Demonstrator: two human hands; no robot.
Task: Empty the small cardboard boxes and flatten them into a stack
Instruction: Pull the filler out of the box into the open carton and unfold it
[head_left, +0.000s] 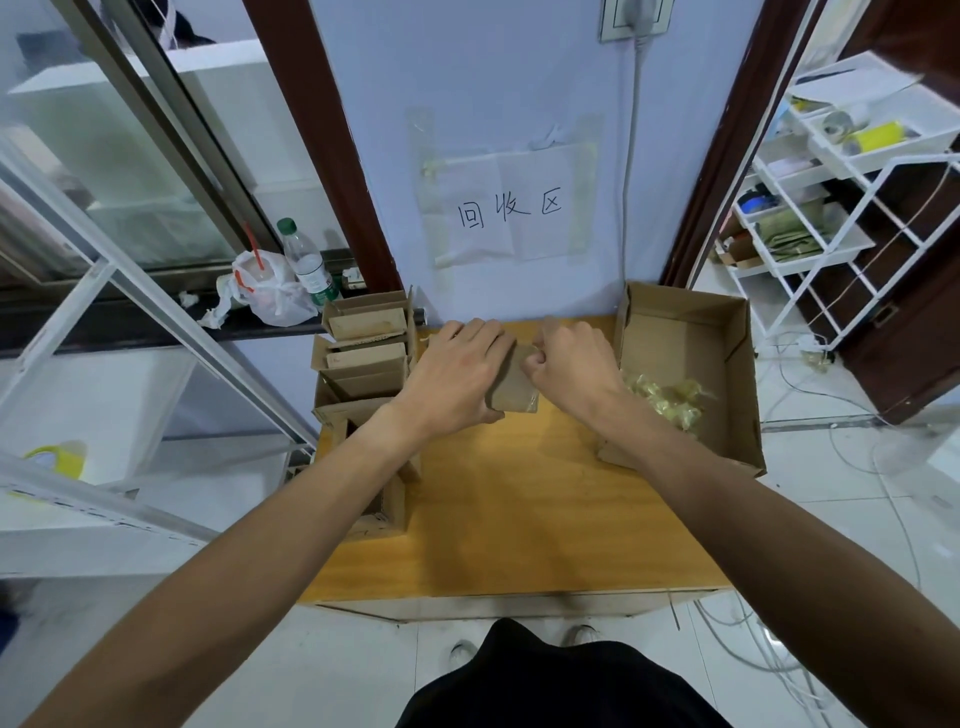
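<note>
Here, the fingers (480, 335) of the left hand (457, 374) lie curved over the top of a small cardboard box (514, 387), with the thumb hooked at its near edge, so that the hand grips the box. The fingers (535, 364) of the right hand (571, 364) are curled tight and pinch at the box's right side; what exactly lies between the fingertips cannot be told. The box sits between the two hands at the far middle of the yellow wooden worktop (519, 509), close to the wall.

To the left, a row of small boxes (363, 358) stands along the worktop's left edge, flaps up. To the right, a larger open carton (685, 327) rests on the worktop's right side and holds crumpled yellowish scraps (667, 400).

On the wall behind, a paper sign (509, 208) with handwritten characters is taped up. A plastic bottle (306, 265) stands on the ledge at left. A white rack (831, 218) of trays stands at far right.
</note>
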